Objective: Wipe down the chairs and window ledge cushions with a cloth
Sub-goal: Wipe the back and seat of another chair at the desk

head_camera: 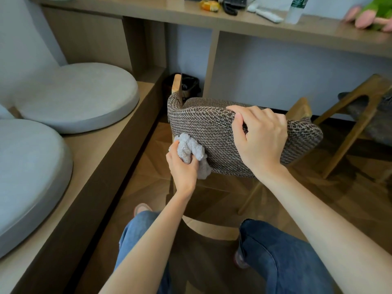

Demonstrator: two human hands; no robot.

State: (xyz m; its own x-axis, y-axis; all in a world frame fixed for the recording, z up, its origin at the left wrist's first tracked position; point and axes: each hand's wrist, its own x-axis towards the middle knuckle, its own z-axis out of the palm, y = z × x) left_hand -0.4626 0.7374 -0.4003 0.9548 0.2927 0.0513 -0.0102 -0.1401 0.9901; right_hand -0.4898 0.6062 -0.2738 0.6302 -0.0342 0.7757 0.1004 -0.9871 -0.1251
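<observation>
Head view | left hand (pixel 184 166) grips cloth (pixel 192 153) on chair back (pixel 210 132) | right hand (pixel 261 136) clasps its top edge | ledge cushions (pixel 78 96) likely pending

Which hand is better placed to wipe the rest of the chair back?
Probably the left hand: it holds the crumpled cloth against the lower left of the chair back. The right hand is curled over the top edge, apparently steadying the chair, with no cloth.
</observation>
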